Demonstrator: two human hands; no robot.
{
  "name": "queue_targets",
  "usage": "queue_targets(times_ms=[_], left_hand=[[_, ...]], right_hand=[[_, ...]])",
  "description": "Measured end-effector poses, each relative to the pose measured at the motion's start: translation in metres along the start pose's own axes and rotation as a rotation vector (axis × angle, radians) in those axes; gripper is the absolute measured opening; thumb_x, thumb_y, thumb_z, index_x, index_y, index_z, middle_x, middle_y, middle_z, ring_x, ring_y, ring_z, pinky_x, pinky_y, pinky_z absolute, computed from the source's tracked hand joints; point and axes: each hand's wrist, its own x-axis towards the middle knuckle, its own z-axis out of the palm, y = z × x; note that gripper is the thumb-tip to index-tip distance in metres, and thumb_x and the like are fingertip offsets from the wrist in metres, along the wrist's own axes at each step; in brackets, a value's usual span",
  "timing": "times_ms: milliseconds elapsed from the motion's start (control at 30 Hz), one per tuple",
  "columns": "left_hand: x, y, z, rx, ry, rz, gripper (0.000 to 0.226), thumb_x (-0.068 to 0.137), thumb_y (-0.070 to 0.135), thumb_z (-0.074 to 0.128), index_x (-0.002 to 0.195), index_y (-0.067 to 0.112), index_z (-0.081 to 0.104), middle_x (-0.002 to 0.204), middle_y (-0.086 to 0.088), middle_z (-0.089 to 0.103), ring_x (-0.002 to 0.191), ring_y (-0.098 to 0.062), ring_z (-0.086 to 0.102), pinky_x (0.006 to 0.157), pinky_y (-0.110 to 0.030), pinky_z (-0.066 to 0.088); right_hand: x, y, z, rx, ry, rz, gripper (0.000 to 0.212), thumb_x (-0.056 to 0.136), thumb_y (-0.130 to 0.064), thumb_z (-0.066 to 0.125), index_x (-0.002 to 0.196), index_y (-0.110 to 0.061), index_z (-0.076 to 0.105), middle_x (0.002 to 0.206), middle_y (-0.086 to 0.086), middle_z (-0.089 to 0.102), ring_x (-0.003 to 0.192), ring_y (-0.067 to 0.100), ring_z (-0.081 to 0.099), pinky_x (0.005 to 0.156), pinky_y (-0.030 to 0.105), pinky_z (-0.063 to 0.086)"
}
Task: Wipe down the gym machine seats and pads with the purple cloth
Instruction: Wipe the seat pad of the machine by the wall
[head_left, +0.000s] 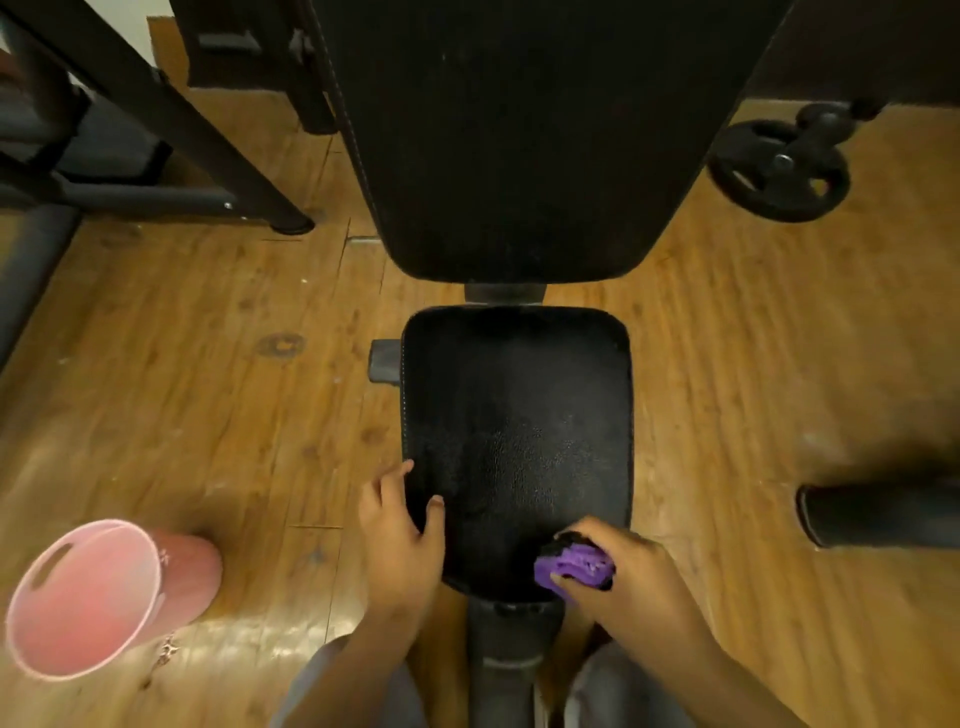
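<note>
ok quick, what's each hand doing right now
Left hand: open, fingers resting on the seat's left edge, holding nothing.
Right hand: gripping the bunched cloth at the seat's near right corner.

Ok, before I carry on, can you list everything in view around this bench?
seat: 1, black, centre, in front of the person
back pad: 1, black, beyond the seat
cloth: 1, purple, bunched at the seat's near right corner
bucket: 1, pink, on the floor at lower left
weight plate: 1, black, on the floor at upper right
roller pad: 1, black, at the right edge
frame: 1, black, upper left
floor: 1, brown wood, all around
left hand: 1, rests on the seat's near left edge
right hand: 1, grips the cloth
</note>
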Motion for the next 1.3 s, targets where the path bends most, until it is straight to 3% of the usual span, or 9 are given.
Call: queue_targets(times_ms=[133, 300, 433, 533, 700, 933, 1100, 1200, 1300], left_hand=[[-0.038, 0.041, -0.044, 0.083, -0.054, -0.018, 0.035, 0.091, 0.018, 0.061, 0.123, 0.023, 0.05, 0.122, 0.018, 0.036, 0.1, -0.033, 0.058, 0.09, -0.044, 0.048], [-0.083, 0.098, -0.097, 0.124, -0.185, 0.016, 0.037, 0.087, 0.003, 0.061, 0.11, 0.028, 0.049, 0.122, 0.005, 0.048, 0.114, -0.018, 0.048, 0.094, -0.017, 0.033], [-0.099, 0.144, -0.122, 0.166, -0.336, 0.168, 0.032, 0.09, 0.006, 0.06, 0.116, 0.022, 0.054, 0.122, 0.009, 0.051, 0.1, 0.001, 0.048, 0.081, 0.006, 0.028], [-0.1, 0.17, -0.129, 0.193, -0.48, 0.309, 0.027, 0.093, 0.017, 0.059, 0.118, 0.026, 0.054, 0.119, 0.014, 0.05, 0.092, 0.007, 0.052, 0.078, 0.0, 0.035], [-0.093, 0.194, -0.127, 0.295, -0.799, 0.491, 0.02, 0.094, 0.02, 0.058, 0.113, 0.027, 0.058, 0.112, 0.016, 0.058, 0.109, 0.001, 0.052, 0.094, -0.022, 0.046], [-0.12, 0.2, -0.103, 0.443, -1.042, 0.509, 0.013, 0.095, 0.015, 0.057, 0.103, 0.025, 0.058, 0.104, 0.013, 0.061, 0.101, 0.0, 0.057, 0.079, -0.005, 0.042], [-0.152, 0.221, -0.048, 0.528, -1.135, 0.518, 0.013, 0.095, 0.016, 0.054, 0.103, 0.024, 0.06, 0.1, 0.012, 0.062, 0.097, 0.0, 0.058, 0.088, -0.023, 0.049], [-0.171, 0.25, 0.004, 0.555, -1.165, 0.517, 0.012, 0.095, 0.016, 0.054, 0.102, 0.023, 0.06, 0.1, 0.01, 0.062, 0.095, -0.001, 0.058, 0.088, -0.025, 0.049], [-0.194, 0.294, 0.068, 0.595, -1.214, 0.507, 0.01, 0.096, 0.018, 0.052, 0.103, 0.023, 0.058, 0.101, 0.009, 0.061, 0.096, -0.005, 0.059, 0.087, -0.027, 0.05]], right_hand=[[-0.045, -0.022, -0.047, 0.119, 0.167, 0.2, 0.03, 0.076, -0.021, 0.077, 0.086, -0.034, 0.053, 0.076, -0.013, 0.062, 0.072, 0.002, 0.058, 0.061, 0.021, 0.047], [-0.096, -0.058, -0.098, 0.256, 0.322, 0.317, 0.047, 0.072, -0.006, 0.078, 0.095, -0.037, 0.052, 0.089, -0.019, 0.062, 0.084, 0.0, 0.06, 0.068, 0.012, 0.047], [-0.13, -0.076, -0.133, 0.351, 0.407, 0.368, 0.045, 0.076, -0.01, 0.078, 0.109, -0.031, 0.056, 0.095, -0.016, 0.062, 0.089, 0.005, 0.061, 0.074, 0.017, 0.047], [-0.161, -0.085, -0.148, 0.429, 0.52, 0.404, 0.038, 0.08, -0.008, 0.074, 0.11, -0.027, 0.059, 0.097, -0.011, 0.064, 0.083, 0.005, 0.063, 0.067, 0.015, 0.047], [-0.227, -0.094, -0.149, 0.739, 0.775, 0.552, 0.026, 0.087, -0.004, 0.066, 0.106, -0.021, 0.06, 0.087, 0.004, 0.068, 0.058, 0.008, 0.065, 0.051, 0.017, 0.051], [-0.316, -0.044, -0.112, 1.162, 1.056, 0.803, 0.01, 0.086, 0.003, 0.064, 0.091, -0.005, 0.063, 0.079, 0.013, 0.063, 0.066, 0.024, 0.059, 0.051, 0.021, 0.052], [-0.364, 0.022, -0.099, 1.369, 1.184, 1.018, 0.018, 0.089, 0.004, 0.058, 0.076, -0.008, 0.055, 0.074, 0.011, 0.054, 0.064, 0.019, 0.052, 0.042, 0.016, 0.049], [-0.379, 0.072, -0.112, 1.47, 1.167, 1.086, 0.004, 0.089, 0.0, 0.059, 0.088, -0.003, 0.057, 0.083, 0.015, 0.056, 0.068, 0.018, 0.053, 0.054, 0.026, 0.049], [-0.393, 0.128, -0.149, 1.457, 1.101, 1.084, 0.026, 0.088, -0.004, 0.062, 0.11, 0.009, 0.057, 0.09, 0.016, 0.058, 0.07, 0.019, 0.056, 0.058, 0.027, 0.049]])
